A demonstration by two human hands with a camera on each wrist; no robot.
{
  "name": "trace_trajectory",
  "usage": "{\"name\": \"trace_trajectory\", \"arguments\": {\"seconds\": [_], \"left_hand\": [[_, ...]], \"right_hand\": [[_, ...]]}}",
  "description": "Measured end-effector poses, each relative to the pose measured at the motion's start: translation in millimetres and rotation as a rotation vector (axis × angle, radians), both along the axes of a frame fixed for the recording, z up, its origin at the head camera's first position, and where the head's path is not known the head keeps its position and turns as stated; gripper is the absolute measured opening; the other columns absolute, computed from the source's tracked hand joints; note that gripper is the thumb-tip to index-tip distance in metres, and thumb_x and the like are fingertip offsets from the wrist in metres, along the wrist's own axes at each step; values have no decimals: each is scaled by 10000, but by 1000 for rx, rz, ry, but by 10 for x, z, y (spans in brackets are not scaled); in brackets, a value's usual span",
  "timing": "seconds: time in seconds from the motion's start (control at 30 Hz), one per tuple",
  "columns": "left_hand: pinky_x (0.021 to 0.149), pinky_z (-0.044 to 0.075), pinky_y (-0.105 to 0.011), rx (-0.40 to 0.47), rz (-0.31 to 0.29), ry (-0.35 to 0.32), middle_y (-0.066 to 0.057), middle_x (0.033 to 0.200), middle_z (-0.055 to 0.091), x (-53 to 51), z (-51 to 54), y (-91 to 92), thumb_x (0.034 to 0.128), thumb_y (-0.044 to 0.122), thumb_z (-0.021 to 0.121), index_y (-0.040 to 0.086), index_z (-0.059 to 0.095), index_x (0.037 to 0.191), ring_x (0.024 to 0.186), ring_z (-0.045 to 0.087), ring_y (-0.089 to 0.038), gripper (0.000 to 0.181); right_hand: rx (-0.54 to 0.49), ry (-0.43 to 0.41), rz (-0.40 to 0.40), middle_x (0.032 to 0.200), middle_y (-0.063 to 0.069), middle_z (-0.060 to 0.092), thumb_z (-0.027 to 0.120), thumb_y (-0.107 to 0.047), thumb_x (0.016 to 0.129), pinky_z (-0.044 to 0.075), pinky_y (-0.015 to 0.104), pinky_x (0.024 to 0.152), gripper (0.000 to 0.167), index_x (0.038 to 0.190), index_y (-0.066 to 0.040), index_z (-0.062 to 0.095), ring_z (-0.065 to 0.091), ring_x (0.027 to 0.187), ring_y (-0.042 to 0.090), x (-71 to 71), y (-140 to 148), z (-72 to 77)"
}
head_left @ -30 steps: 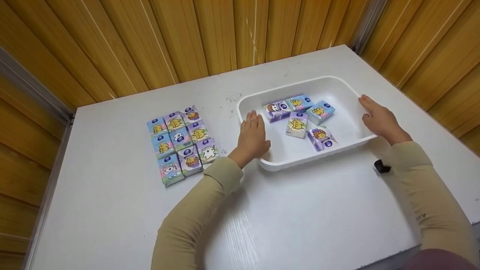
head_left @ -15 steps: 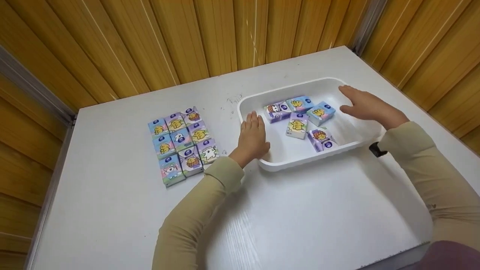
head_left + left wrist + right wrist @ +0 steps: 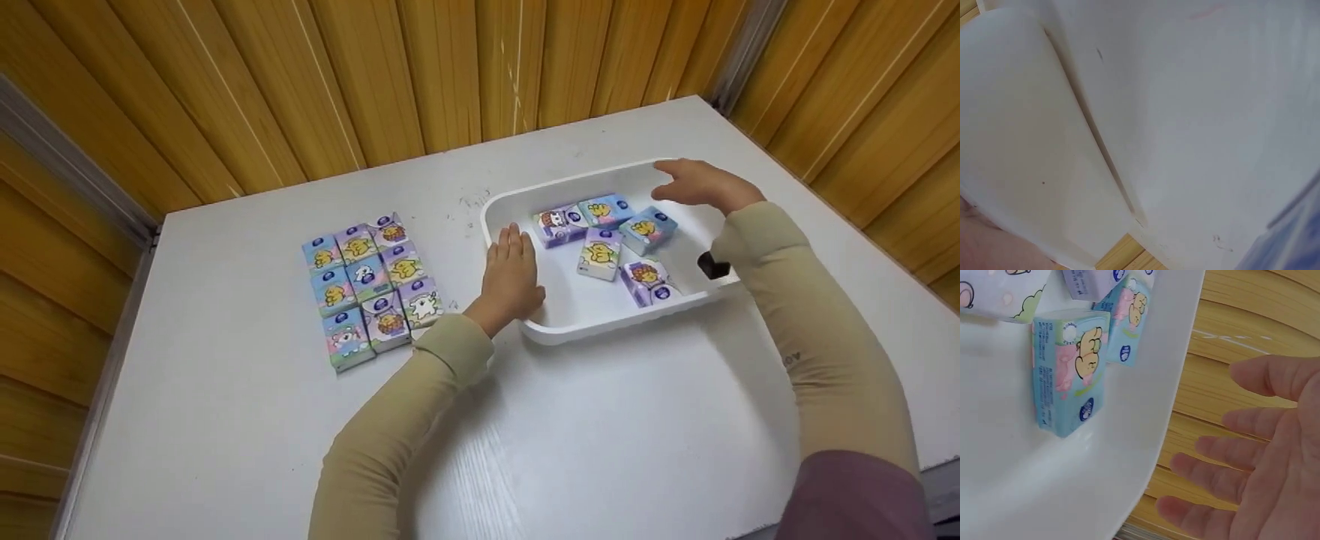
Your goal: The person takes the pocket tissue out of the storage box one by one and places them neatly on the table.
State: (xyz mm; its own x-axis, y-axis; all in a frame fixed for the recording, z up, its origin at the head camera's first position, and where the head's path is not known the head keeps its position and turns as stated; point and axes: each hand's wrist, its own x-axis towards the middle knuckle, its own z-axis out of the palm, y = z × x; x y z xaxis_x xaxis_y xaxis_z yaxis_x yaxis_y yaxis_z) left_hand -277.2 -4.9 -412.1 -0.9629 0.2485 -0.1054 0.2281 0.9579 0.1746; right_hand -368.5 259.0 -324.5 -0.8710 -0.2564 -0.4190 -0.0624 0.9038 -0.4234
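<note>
A white plastic tray holds several small tissue packs in blue and purple wrappers, lying loose. My left hand rests against the tray's left wall with fingers straight and together. Above the tray's back right part, my right hand hovers with fingers straight and apart, holding nothing. The nearest item to it is a blue tissue pack. In the right wrist view this hand's spread fingers show beside the tray rim, clear of that blue pack. Mostly white surfaces fill the left wrist view, with part of the hand at lower left.
Left of the tray, more tissue packs lie on the white table in a tight block of three rows. A small black block sits at my right wrist. Wood-patterned walls stand behind the table and at its sides.
My right hand has left the tray's right rim and moved left and away from me, over the tray. The left hand stays at the left wall. The packs have not moved.
</note>
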Motion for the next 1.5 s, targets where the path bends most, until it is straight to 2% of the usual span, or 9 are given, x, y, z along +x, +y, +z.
{"name": "trace_trajectory", "arguments": {"seconds": [0.07, 0.2, 0.43, 0.67, 0.87, 0.93, 1.13, 1.27, 1.5], "left_hand": [[1120, 59, -387, 1, 1, 0, -164, 1484, 23, 4, -4, 3, 791, 360, 586, -2, 112, 1405, 1373, 5, -276, 856], [1120, 66, -393, -10, -5, 4, -167, 1483, 21, 16, -6, 3, 798, 357, 570, -2, 108, 1406, 1373, 3, -278, 844], [1119, 74, -393, -14, -14, 17, -175, 1481, 33, 42, -3, 6, 796, 366, 571, -10, 117, 1402, 1372, 19, -280, 846], [1119, 63, -386, -6, -15, 13, -165, 1483, 22, 48, 3, 13, 797, 357, 569, -5, 108, 1405, 1373, 10, -270, 845], [1117, 35, -380, 10, -2, -13, -146, 1487, -7, 49, 7, 19, 801, 347, 574, 11, 87, 1411, 1374, -19, -259, 850], [1117, 38, -379, 6, 2, -14, -142, 1488, -6, 49, 4, 26, 801, 350, 575, 14, 82, 1412, 1374, -15, -257, 854], [1120, 57, -380, -14, -3, -4, -143, 1490, 20, 57, 30, 30, 797, 361, 582, 10, 86, 1411, 1375, -2, -263, 864], [1122, 59, -382, -24, -9, -2, -153, 1487, 33, 59, 42, 31, 799, 365, 577, 10, 100, 1409, 1375, -9, -271, 852], [1121, 69, -384, -37, -9, 12, -152, 1486, 55, 61, 27, 43, 792, 324, 561, 8, 122, 1406, 1373, 28, -281, 818]], "right_hand": [[-21, -46, -36, 1471, 204, 19, 424, -411, 890, 147, 633, 999, 722, 1427, -103, 53, 72, 1314, 443, -48, -12, -87], [-34, -81, -80, 1469, 209, 24, 433, -396, 887, 156, 625, 1003, 718, 1422, -82, 72, 79, 1311, 441, -124, -33, -235], [-113, -177, -219, 1470, 196, 62, 479, -423, 857, 132, 638, 1002, 775, 1425, -100, 63, 78, 1320, 424, -165, -44, -425], [-96, -172, -174, 1455, 214, 90, 470, -385, 864, 197, 588, 1018, 736, 1415, -61, 106, 142, 1300, 428, -237, -152, -556], [-124, -240, -249, 1455, 161, 164, 528, -407, 833, 262, 586, 990, 729, 1415, -153, 171, 194, 1295, 406, -222, -300, -556], [-121, -247, -221, 1452, 161, 167, 523, -393, 839, 284, 588, 975, 713, 1412, -142, 182, 202, 1293, 404, -216, -351, -556], [-46, -244, -40, 1438, 202, 138, 469, -348, 874, 395, 561, 891, 663, 1402, -67, 183, 229, 1279, 414, -243, -537, -542], [-45, -265, 3, 1450, 192, 107, 471, -336, 874, 429, 541, 860, 663, 1405, -74, 174, 228, 1281, 408, -234, -657, -536], [-60, -340, 19, 1456, 201, 94, 479, -287, 883, 470, 472, 841, 700, 1425, -94, 80, 256, 1277, 394, -137, -789, -527]]}}
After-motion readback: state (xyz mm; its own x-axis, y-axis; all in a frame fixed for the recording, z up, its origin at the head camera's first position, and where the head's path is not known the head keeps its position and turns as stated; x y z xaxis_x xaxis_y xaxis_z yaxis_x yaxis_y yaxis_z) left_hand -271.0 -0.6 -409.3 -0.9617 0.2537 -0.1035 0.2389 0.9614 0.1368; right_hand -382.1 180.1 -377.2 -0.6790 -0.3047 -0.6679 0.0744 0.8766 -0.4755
